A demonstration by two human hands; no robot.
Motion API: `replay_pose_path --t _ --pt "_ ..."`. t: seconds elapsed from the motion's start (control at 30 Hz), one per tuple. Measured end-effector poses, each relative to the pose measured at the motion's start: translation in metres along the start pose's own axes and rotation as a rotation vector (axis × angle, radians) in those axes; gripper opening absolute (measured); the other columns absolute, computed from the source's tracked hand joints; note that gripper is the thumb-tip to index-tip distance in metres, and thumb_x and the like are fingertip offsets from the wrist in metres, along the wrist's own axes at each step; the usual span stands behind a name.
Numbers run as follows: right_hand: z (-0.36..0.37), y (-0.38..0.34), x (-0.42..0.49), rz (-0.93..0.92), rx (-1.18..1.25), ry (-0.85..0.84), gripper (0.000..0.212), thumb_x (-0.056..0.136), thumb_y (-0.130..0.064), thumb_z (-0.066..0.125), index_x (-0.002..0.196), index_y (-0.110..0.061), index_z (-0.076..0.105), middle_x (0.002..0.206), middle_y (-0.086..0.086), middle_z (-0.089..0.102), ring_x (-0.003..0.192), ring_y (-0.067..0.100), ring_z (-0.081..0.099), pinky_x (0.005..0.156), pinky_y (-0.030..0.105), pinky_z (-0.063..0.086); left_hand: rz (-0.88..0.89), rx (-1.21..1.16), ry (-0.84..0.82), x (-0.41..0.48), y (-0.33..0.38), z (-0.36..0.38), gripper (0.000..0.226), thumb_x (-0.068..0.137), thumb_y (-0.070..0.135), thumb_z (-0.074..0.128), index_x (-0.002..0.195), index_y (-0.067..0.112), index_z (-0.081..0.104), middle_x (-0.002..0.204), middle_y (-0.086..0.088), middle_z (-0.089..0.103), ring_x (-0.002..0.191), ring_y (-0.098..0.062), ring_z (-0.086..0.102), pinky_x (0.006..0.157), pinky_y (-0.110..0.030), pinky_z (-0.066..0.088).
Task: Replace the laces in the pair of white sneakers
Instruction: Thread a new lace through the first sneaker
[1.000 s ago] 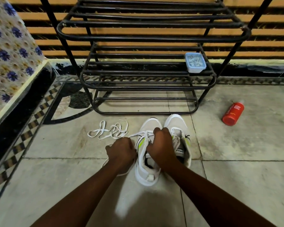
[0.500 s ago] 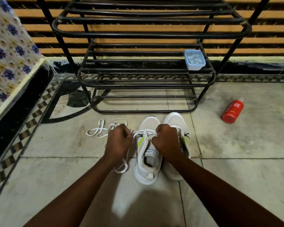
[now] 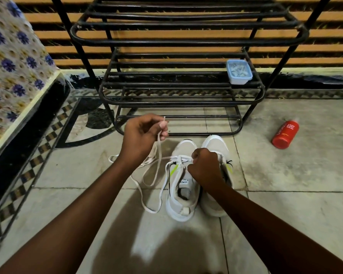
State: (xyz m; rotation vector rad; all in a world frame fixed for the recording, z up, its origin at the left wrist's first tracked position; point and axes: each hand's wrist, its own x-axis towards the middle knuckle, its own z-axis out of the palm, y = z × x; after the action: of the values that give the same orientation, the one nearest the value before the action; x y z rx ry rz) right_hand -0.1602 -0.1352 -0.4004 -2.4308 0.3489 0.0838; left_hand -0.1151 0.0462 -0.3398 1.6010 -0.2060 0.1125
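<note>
Two white sneakers stand side by side on the floor tiles, toes pointing away from me. The left sneaker [image 3: 181,192] has a white lace [image 3: 158,167] threaded through its front eyelets. My left hand [image 3: 143,135] is raised left of the shoes and pinches the lace's end, which runs down in a loop over the floor to the shoe. My right hand [image 3: 205,167] is curled over the left sneaker's eyelets, pinching the lace there, and partly hides the right sneaker [image 3: 216,147]. Another loose white lace [image 3: 115,158] lies on the floor behind my left wrist, mostly hidden.
A black metal shoe rack [image 3: 178,91] stands just beyond the shoes, with a small blue plastic box [image 3: 239,72] on its right end. A red bottle [image 3: 285,134] lies on the floor to the right. A flower-patterned cloth [image 3: 12,62] covers furniture at the left.
My left hand has risen up and away from the shoe, drawing the lace out long. My right hand stays at the left sneaker's eyelets.
</note>
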Motion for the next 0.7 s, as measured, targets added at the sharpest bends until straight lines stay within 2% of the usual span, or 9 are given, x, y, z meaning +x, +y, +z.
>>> replay_pose_path --t 0.07,0.2,0.33,0.4,0.5,0.57,0.7 --pt "-0.001 -0.001 0.001 0.011 0.003 0.031 0.023 0.075 -0.013 0.068 0.097 -0.008 0.068 0.093 0.012 0.07 0.097 0.032 0.063 0.077 0.028 0.044 0.029 0.011 -0.013 0.006 0.01 0.002 0.01 0.097 -0.001 0.064 0.098 -0.007 0.071 0.076 -0.01 0.07 0.064 -0.021 0.067 0.06 -0.031 0.059" --pt "0.0 -0.001 0.002 0.028 0.022 0.058 0.021 0.07 -0.008 0.066 0.091 -0.009 0.07 0.089 0.011 0.071 0.093 0.033 0.063 0.074 0.028 0.042 0.046 0.157 -0.086 0.017 0.011 0.009 0.006 0.094 0.003 0.07 0.095 0.002 0.076 0.078 -0.009 0.073 0.057 -0.014 0.06 0.05 -0.025 0.047" --pt "0.001 0.003 0.004 0.052 0.025 0.069 0.019 0.07 -0.006 0.064 0.088 -0.011 0.07 0.087 0.006 0.071 0.09 0.03 0.065 0.076 0.027 0.046 -0.066 0.422 -0.261 0.013 -0.018 0.022 0.003 0.088 0.003 0.076 0.087 0.005 0.078 0.081 -0.007 0.076 0.071 -0.014 0.066 0.069 -0.032 0.054" --pt "0.002 0.005 0.004 0.058 0.055 0.091 0.018 0.071 -0.006 0.067 0.088 -0.01 0.072 0.087 0.006 0.072 0.089 0.029 0.066 0.077 0.028 0.049 -0.114 0.506 -0.324 0.006 -0.035 0.028 0.003 0.088 0.007 0.077 0.086 0.006 0.08 0.083 -0.003 0.077 0.078 -0.017 0.071 0.074 -0.029 0.054" --pt "0.002 0.008 0.004 0.08 0.11 0.12 0.016 0.073 -0.005 0.069 0.089 -0.008 0.073 0.088 0.006 0.073 0.088 0.027 0.068 0.075 0.024 0.047 -0.168 0.611 -0.339 -0.005 -0.054 0.041 0.01 0.087 0.008 0.077 0.081 0.013 0.081 0.078 0.002 0.077 0.074 -0.008 0.07 0.069 -0.019 0.05" --pt "0.002 0.009 0.004 0.093 0.129 0.124 0.016 0.075 -0.005 0.069 0.091 -0.008 0.074 0.09 0.005 0.074 0.09 0.026 0.068 0.08 0.026 0.048 -0.215 0.68 -0.337 -0.01 -0.064 0.05 0.022 0.088 0.002 0.07 0.075 0.017 0.079 0.07 0.004 0.075 0.068 -0.003 0.07 0.064 -0.013 0.048" --pt "0.001 0.01 0.004 0.113 0.172 0.125 0.016 0.078 -0.003 0.068 0.093 -0.006 0.074 0.093 0.007 0.074 0.093 0.026 0.069 0.086 0.03 0.051 -0.257 0.715 -0.334 -0.015 -0.07 0.06 0.031 0.086 0.0 0.059 0.07 0.019 0.078 0.067 0.004 0.073 0.066 -0.004 0.068 0.063 -0.008 0.045"
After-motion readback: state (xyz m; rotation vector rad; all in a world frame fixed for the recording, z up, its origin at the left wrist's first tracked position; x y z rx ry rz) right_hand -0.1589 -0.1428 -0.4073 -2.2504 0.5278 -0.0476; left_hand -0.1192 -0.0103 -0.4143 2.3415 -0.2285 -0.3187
